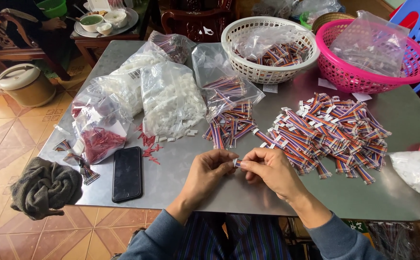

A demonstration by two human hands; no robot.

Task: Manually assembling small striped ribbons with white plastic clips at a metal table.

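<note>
While pinched between both sets of fingertips above the near edge of the metal table (248,192), small striped ribbon cable (237,163), gripped by left hand (209,172) and right hand (267,169) together. Just beyond, heap of like cables (330,132); left, black phone (127,173), bags of white connectors (171,98).

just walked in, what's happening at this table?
A seated person holds one short multicoloured ribbon cable between the fingertips of the left hand and right hand, above a metal table. A big pile of the same cables lies to the right, bags of white connectors and red parts to the left, a black phone nearby, and two baskets behind.
</note>
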